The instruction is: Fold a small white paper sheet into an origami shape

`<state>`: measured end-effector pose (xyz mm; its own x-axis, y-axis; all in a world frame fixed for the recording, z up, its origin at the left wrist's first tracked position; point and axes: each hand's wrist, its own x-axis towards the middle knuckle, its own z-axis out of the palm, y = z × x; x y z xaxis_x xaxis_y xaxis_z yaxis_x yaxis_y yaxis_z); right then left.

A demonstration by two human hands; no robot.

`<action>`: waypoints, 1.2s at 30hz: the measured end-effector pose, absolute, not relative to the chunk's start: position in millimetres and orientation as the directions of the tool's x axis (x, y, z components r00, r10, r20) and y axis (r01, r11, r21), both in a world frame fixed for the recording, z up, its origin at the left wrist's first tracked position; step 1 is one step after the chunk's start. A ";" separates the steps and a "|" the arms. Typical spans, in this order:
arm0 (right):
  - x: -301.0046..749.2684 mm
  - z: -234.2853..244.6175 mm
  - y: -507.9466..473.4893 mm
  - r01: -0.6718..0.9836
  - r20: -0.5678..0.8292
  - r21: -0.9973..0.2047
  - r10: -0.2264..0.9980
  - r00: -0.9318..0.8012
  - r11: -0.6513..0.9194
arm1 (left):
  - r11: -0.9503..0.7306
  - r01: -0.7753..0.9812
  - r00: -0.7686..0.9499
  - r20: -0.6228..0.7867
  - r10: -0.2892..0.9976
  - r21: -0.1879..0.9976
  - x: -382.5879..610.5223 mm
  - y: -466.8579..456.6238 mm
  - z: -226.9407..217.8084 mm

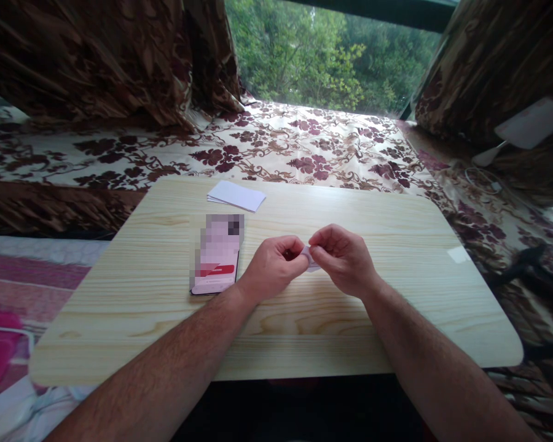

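Since both hands are busy with one small white paper piece (311, 260), I'd call this mid-job, not finished. Using the phone (216, 270) as the landmark: the piece is off to its right, held up over the bench (419, 245). The left hand (276, 264) has thumb and forefinger pinched on one side of it, and the right hand (345, 261) is pinching the other side, fingertips nearly meeting.

What's done? Looks to me like the paper has been worked into something small, maybe folded, but the fingers cover most of it (so don't quote me on the shape or how many creases). I can't tell how much is left on that piece either, though the two-handed grip suggests it isn't done.

Then there's the stack of white paper (236, 196) just beyond the far end of the phone. Those sheets lie flat and slightly fanned, with no hand on them, so my guess is they haven't been worked yet, if they're part of this at all.
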<state>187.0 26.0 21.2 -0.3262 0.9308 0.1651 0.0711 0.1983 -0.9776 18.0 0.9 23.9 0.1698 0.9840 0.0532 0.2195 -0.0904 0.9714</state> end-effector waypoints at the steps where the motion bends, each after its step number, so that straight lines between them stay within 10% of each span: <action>1: 187.0 21.0 26.1 0.073 0.169 -0.977 0.931 -0.323 0.202 | -0.091 0.218 0.164 0.055 0.985 0.972 18.3 0.8 23.8; 36: 187.3 27.5 29.6 0.063 0.018 -0.997 0.929 -0.369 0.044 | -0.039 0.139 -0.081 0.050 0.995 0.989 20.0 0.0 30.3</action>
